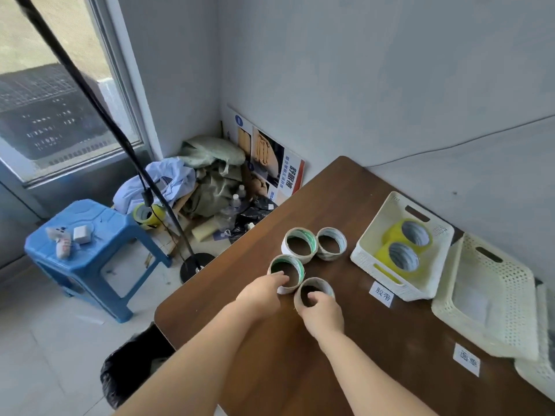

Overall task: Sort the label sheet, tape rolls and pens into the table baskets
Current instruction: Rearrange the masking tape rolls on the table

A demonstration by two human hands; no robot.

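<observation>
**Q:** How do the hands stand?

**A:** The left hand (pixel 264 291) curls its fingers over the rim of the green-edged roll (pixel 289 262), fingertips inside the core. The right hand (pixel 322 310) hooks the nearest roll (pixel 326 288) the same way. Each is closed on its own roll. Whether either roll is clear of the counter (pixel 345 199) cannot be told.

**Q:** Where do the rolls lie, and which relation governs the coming move?

**A:** Four pale rolls lie flat in a touching cluster, cores upward, so their axes are vertical. The two far rolls (pixel 331 256) sit just beyond the gripped pair. The tape basket (pixel 362 255) is to the right of the hands and a little farther out, behind a label card (pixel 381 294). It already holds two yellow rolls (pixel 393 232). The right hand is the nearer to it, and the left would have to cross in front.

**Q:** Arm pose?

**A:** Both forearms reach forward side by side, palms down, wrists dipped toward the cores.
</observation>
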